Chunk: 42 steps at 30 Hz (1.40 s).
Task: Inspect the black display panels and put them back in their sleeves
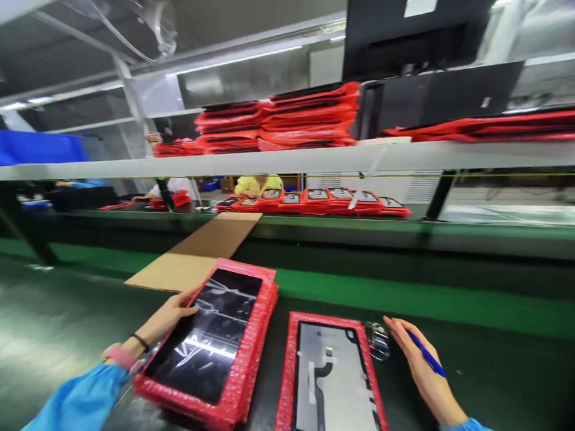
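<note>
My left hand [165,319] rests on the left edge of a glossy black panel [208,335] that lies on top of a stack of red bubble-wrap trays [252,356]; its fingers curl over the panel's rim. My right hand [421,365] holds a blue pen [428,357] between its fingers, just right of a second red tray [289,373] with a grey panel [331,383] lying back side up. A small clear round object [378,342] sits beside that tray's top right corner, near my right fingertips.
A brown cardboard sheet [199,250] lies beyond the stack on the green-edged conveyor [407,295]. More red trays with panels [335,201] line the far belt. Stacks of red trays [291,121] fill the white shelf [318,159] above. People work opposite, one in yellow [258,184].
</note>
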Tool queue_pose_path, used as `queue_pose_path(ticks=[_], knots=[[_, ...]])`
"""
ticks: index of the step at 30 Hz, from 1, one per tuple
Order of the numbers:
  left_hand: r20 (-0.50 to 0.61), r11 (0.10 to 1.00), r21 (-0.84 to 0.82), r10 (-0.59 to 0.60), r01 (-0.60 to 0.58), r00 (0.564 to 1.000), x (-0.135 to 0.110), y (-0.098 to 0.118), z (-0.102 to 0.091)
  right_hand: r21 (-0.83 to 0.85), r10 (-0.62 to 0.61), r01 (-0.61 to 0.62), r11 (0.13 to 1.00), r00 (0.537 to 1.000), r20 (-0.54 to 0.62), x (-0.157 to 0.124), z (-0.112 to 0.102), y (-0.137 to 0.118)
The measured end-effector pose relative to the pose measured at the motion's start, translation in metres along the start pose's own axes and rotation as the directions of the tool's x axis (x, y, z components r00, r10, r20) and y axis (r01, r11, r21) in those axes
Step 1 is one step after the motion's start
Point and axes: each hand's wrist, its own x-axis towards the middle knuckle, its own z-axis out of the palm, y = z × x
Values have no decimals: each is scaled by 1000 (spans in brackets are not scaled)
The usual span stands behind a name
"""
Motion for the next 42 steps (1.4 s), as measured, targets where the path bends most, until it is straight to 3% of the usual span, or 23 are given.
queue_pose_path(ticks=[4, 6, 8, 11, 12, 14, 15, 17, 21, 25, 30, 36, 42], knots=[[-271, 982, 184, 79, -29, 959, 12, 7, -1, 30, 13, -12, 999, 999, -43, -22, -23, -4], [-330, 971, 229, 136, -61, 934, 3, 12, 17, 47, 45, -46, 998, 999, 27, -41, -27, -11], [-319, 964, 233, 199, -127, 927, -18, 16, 50, 88, 99, -114, 990, 982, 162, -62, -25, -17], [-138, 966, 150, 233, -213, 963, -63, 13, 117, 100, 153, -193, 976, 937, 314, -91, -11, -22], [20, 984, 72, 161, -162, 987, -76, 8, 140, 79, 161, -197, 977, 930, 331, -100, -7, -22], [224, 994, -92, -39, 61, 974, -93, -4, 178, 5, 164, -178, 984, 917, 364, -114, 1, -19], [266, 969, -152, -148, 193, 952, -98, -11, 192, -51, 164, -156, 986, 907, 387, -120, 4, -16], [289, 925, -192, -267, 329, 919, -98, -23, 211, -226, 168, -75, 971, 890, 424, -130, 8, -11], [285, 861, -247, -373, 444, 883, -90, -31, 219, -480, 151, 66, 875, 905, 399, -137, 13, -2], [353, 775, -340, -420, 533, 836, -89, -22, 219, -512, 108, 111, 852, 919, 378, -136, 14, 2], [320, 716, -386, -487, 581, 813, -85, -17, 221, -470, 102, 120, 874, 902, 419, -136, 14, -2], [319, 706, -375, -510, 601, 799, -75, -18, 223, -362, 150, -12, 932, 923, 354, -131, 12, 2], [404, 766, -423, -318, 483, 858, -83, -10, 256, -137, 290, -258, 956, 894, 341, -122, 13, 7]])
